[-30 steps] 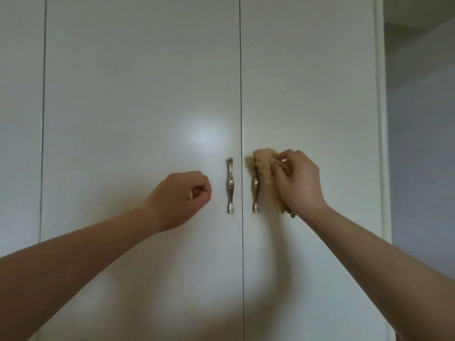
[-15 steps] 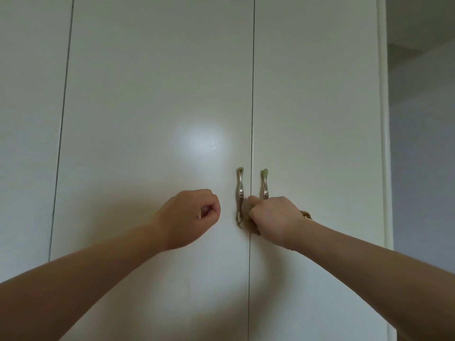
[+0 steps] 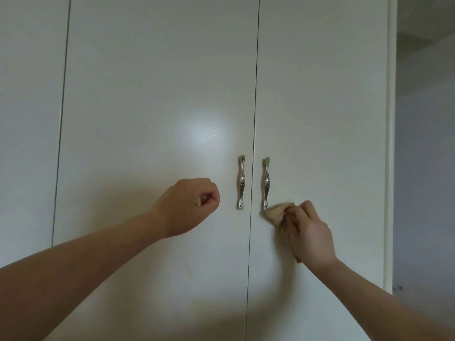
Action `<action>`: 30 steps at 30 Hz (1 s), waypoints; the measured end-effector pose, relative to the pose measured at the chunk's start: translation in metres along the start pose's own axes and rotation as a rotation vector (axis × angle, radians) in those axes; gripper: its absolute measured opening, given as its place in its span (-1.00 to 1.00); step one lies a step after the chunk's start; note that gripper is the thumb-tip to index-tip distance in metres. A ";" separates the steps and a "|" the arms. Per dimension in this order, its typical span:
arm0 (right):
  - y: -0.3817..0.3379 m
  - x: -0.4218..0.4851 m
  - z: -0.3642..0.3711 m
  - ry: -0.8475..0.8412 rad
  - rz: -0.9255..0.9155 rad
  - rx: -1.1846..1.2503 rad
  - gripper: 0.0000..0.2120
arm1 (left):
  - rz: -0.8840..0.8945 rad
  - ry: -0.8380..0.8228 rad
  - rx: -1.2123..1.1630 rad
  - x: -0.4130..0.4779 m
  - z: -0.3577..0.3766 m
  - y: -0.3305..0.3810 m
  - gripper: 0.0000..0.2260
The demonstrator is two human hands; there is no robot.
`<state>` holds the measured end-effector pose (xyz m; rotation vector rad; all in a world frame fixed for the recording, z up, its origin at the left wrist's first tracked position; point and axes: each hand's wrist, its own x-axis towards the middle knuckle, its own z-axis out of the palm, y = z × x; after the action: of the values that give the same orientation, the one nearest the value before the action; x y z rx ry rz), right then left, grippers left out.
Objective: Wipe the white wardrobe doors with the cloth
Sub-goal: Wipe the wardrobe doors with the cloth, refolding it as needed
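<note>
At the far left a narrow white panel (image 3: 29,119) is seen, smooth and flat. It is parted from the left door (image 3: 157,94) by a thin dark vertical seam. The left door is a plain white slab with a faintly glossy finish, and a soft round glare (image 3: 204,134) is thrown on it above the hands. The left hand (image 3: 190,205) is held in front of this door, its fingers curled into a fist with nothing in it; whether the knuckles touch the surface cannot be told. Just right of the fist the left handle (image 3: 241,182) is mounted upright, a slim, wavy bar of silvery metal fixed at top and bottom. A second dark seam is drawn between the two doors. Just beyond it the right handle (image 3: 266,185), of the same shape, is topped by a small pale green cap (image 3: 266,161).

The cloth (image 3: 277,212), tan and soft, is bunched into crumpled folds and held against the right door (image 3: 320,94), touching the lower end of the right handle. It is gripped by the right hand (image 3: 310,235), whose fingers are curled round it; a scrap of it is seen below the palm. Much bare, smooth white surface is left above and to the right of this hand, as far as the rounded upright edge trim (image 3: 390,143). Past the trim a grey wall (image 3: 426,168) is set back in shade.
</note>
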<state>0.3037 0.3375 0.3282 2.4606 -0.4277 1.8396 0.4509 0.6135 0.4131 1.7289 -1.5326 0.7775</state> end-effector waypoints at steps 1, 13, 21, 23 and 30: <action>-0.006 0.005 0.004 0.047 0.022 0.048 -0.86 | -0.018 0.015 -0.019 0.003 0.002 0.001 -0.74; -0.039 -0.007 0.031 0.010 0.048 0.105 -0.93 | -0.065 0.023 0.007 0.006 0.003 0.007 -0.86; -0.059 -0.014 0.007 -0.041 0.045 0.408 -0.93 | -0.162 -0.006 0.021 -0.015 -0.019 -0.012 -0.79; -0.084 -0.009 -0.006 0.060 0.120 0.529 -0.90 | -0.207 -0.018 0.018 -0.025 -0.018 -0.022 -0.87; -0.171 0.078 0.006 0.394 -0.340 0.282 -0.82 | -0.314 0.136 0.016 -0.056 -0.048 -0.043 -0.84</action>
<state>0.3713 0.4859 0.4226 2.0577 0.2687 2.2650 0.4865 0.6877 0.3918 1.8308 -1.1321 0.7291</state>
